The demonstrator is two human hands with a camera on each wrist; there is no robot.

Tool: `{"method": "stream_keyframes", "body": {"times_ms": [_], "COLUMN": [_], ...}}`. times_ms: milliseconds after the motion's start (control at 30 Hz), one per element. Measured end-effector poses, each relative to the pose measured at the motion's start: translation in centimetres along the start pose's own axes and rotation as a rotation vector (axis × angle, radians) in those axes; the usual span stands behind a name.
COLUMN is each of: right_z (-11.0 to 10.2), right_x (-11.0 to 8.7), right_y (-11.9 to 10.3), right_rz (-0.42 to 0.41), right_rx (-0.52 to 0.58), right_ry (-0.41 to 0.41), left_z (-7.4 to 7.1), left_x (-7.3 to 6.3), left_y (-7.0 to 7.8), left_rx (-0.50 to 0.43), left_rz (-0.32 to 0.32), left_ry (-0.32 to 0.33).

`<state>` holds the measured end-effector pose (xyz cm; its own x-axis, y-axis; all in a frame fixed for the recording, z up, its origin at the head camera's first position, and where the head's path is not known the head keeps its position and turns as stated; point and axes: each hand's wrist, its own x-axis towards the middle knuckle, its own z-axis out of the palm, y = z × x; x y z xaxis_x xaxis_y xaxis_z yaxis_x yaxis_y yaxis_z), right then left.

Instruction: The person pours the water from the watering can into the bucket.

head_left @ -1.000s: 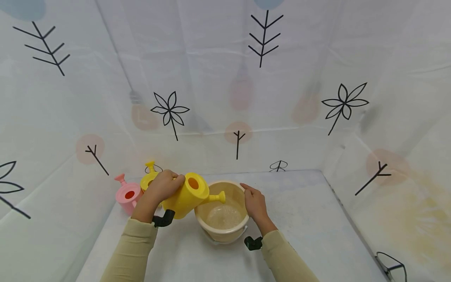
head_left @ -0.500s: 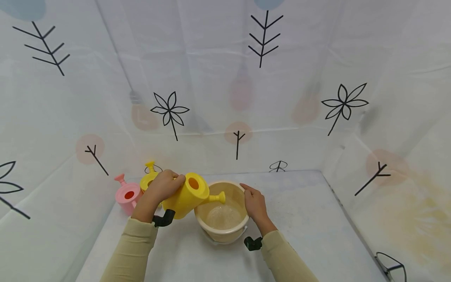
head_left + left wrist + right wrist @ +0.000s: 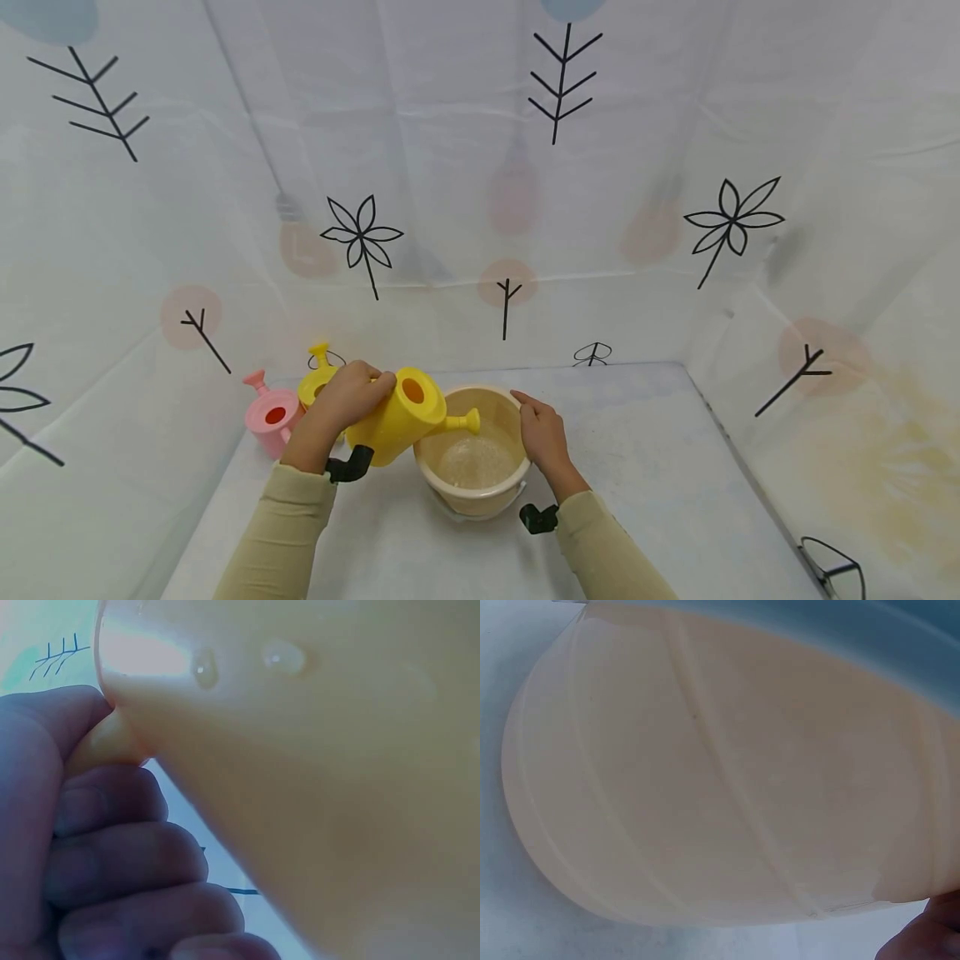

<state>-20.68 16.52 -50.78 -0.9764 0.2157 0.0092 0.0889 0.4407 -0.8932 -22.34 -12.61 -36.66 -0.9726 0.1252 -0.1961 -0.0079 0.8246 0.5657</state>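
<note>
My left hand (image 3: pixel 351 397) grips the handle of a yellow watering can (image 3: pixel 392 427), its fingers curled round it in the left wrist view. The can is tilted right, and its spout reaches over the inside of a cream bucket (image 3: pixel 474 501). Rippled water (image 3: pixel 477 463) lies in the bucket; I cannot make out a stream from the spout. Droplets (image 3: pixel 285 658) cling to the can's wall. My right hand (image 3: pixel 545 433) holds the bucket's right rim. In the right wrist view, a fingertip (image 3: pixel 928 934) touches the bucket's side (image 3: pixel 705 787).
A pink watering can (image 3: pixel 264 410) and a second yellow watering can (image 3: pixel 310 384) stand at the table's back left, the latter partly hidden by my left hand. A white table (image 3: pixel 622 467) lies beneath, with patterned cloth (image 3: pixel 450 167) hanging behind and at both sides.
Ripples on the water in the bucket have shifted a little. Both hands, the tilted watering can and the bucket stay in place.
</note>
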Motion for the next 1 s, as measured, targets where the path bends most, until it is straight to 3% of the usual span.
{"method": "stream_keyframes", "body": {"times_ms": [1000], "right_z": [0.08], "right_x": [0.09], "right_y": [0.04], "right_rz": [0.001], "right_rx": [-0.022], "right_ry": [0.006], "left_z": [0.01], "left_x": [-0.15], "left_y": [0.63], "left_rx": [0.036], "left_rz": [0.016], "left_ry": [0.008]}}
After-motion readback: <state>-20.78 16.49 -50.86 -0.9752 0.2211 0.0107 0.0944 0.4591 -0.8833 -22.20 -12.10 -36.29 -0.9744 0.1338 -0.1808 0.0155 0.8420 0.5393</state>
